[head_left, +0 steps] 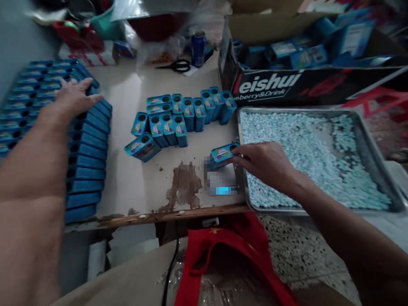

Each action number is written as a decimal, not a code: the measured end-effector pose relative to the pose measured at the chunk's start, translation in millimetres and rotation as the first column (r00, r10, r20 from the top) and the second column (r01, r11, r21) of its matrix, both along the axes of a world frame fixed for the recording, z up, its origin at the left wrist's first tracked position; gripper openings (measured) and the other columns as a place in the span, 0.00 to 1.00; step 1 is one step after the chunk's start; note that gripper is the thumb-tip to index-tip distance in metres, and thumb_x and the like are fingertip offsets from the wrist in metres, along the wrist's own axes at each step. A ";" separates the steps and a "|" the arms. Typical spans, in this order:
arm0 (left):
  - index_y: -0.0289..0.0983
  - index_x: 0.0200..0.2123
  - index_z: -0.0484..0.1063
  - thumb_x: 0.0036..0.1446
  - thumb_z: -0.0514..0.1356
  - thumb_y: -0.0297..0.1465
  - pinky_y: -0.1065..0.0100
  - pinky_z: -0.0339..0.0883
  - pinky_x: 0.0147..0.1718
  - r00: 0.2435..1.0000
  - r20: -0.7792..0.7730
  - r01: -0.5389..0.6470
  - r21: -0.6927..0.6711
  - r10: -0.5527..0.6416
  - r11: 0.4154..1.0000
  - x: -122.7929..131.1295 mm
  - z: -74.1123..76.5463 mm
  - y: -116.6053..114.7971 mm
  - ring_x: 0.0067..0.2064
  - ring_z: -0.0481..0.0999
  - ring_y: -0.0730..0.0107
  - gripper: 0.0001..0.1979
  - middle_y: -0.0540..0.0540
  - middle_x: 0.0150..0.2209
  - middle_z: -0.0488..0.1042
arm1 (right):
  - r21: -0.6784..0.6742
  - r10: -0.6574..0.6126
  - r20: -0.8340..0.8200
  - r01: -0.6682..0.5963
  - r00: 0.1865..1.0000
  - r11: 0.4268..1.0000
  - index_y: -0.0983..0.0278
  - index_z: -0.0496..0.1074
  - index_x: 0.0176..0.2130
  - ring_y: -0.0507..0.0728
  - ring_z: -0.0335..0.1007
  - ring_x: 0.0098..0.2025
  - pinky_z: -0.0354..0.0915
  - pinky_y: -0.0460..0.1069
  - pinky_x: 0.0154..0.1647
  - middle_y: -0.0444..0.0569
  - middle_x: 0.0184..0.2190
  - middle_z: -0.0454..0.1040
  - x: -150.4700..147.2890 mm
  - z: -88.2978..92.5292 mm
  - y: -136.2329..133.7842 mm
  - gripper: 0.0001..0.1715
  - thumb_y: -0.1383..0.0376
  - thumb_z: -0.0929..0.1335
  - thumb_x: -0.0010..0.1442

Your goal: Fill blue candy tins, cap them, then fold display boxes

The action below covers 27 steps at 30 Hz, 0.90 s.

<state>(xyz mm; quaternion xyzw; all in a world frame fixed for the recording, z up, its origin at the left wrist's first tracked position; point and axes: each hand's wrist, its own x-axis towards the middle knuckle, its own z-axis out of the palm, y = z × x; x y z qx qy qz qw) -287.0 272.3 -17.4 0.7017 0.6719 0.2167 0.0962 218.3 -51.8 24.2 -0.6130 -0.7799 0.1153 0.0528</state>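
Observation:
My left hand (75,95) lies with fingers apart on top of the rows of small blue boxes (87,157) packed side by side at the left. Each of these boxes has a dark round hole in its top. Over the table's front part, my right hand (263,163) pinches one end of a blue candy box (223,153) with a printed label and a hole. A metal tray (296,109) of pale blue and white small candies (293,170) lies under and beside my right wrist. Several more blue boxes (167,125) stand in a loose group mid-table.
Behind the tray stands an open cardboard carton (270,85) full of blue boxes. Black-handled scissors (180,66) and a blue can (198,49) are at the back of the table. A red bag or strap (194,263) hangs below the worn, chipped table edge (178,214).

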 end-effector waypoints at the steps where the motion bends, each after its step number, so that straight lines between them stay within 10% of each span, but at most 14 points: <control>1: 0.32 0.51 0.77 0.53 0.75 0.51 0.45 0.39 0.79 0.998 -0.042 -0.049 -0.049 0.047 0.998 4.5 4.5 -3.0 0.78 0.52 0.53 0.33 0.55 0.75 0.65 | -0.020 -0.014 0.022 0.015 1.000 1.000 0.56 0.83 0.40 0.65 0.80 0.36 0.56 0.54 0.32 0.54 0.35 0.85 -0.2 0.4 -10.5 0.16 0.53 0.67 0.73; 7: 0.32 0.74 0.62 0.34 0.66 0.75 0.38 0.40 0.79 0.993 -0.118 -0.033 -0.082 0.023 0.996 44.0 52.0 -62.3 0.79 0.50 0.34 0.73 0.47 0.80 0.54 | -0.093 -0.094 0.037 0.097 0.995 0.991 0.57 0.81 0.42 0.64 0.82 0.41 0.56 0.53 0.33 0.53 0.43 0.87 -12.6 -9.4 -47.8 0.14 0.58 0.66 0.74; 13: 0.34 0.69 0.72 0.36 0.41 0.84 0.35 0.54 0.72 0.943 -0.319 0.134 0.100 -0.096 0.986 70.9 83.1 -174.3 0.74 0.65 0.35 0.75 0.42 0.73 0.68 | 0.027 -0.277 -0.231 0.291 0.932 0.956 0.57 0.80 0.44 0.59 0.73 0.29 0.57 0.52 0.32 0.47 0.26 0.78 33.5 -10.9 -58.9 0.19 0.47 0.68 0.72; 17: 0.52 0.66 0.76 0.52 0.52 0.74 0.42 0.56 0.74 0.949 -0.232 0.260 0.188 -0.215 0.947 82.1 65.5 -249.8 0.74 0.67 0.41 0.49 0.53 0.74 0.67 | -0.009 -0.320 -0.154 0.323 0.935 0.946 0.59 0.78 0.45 0.59 0.71 0.28 0.58 0.52 0.32 0.47 0.25 0.74 96.1 -32.6 -71.6 0.23 0.44 0.68 0.71; 21: 0.56 0.59 0.80 0.58 0.63 0.56 0.39 0.64 0.71 0.956 -0.127 0.284 0.162 -0.265 0.945 97.6 28.6 -297.4 0.68 0.75 0.42 0.28 0.52 0.68 0.76 | 0.015 -0.114 0.028 0.114 0.993 0.993 0.60 0.75 0.54 0.69 0.76 0.47 0.67 0.57 0.44 0.59 0.45 0.80 128.7 -64.3 -90.0 0.27 0.42 0.68 0.71; 27: 0.49 0.54 0.81 0.60 0.66 0.57 0.42 0.74 0.65 0.959 -0.020 0.283 0.096 -0.282 0.954 120.7 6.2 -328.8 0.62 0.81 0.43 0.26 0.46 0.60 0.82 | 0.033 0.135 0.162 -0.142 0.978 0.989 0.63 0.71 0.66 0.72 0.70 0.53 0.67 0.60 0.52 0.62 0.51 0.74 127.7 -94.6 -91.1 0.34 0.44 0.66 0.73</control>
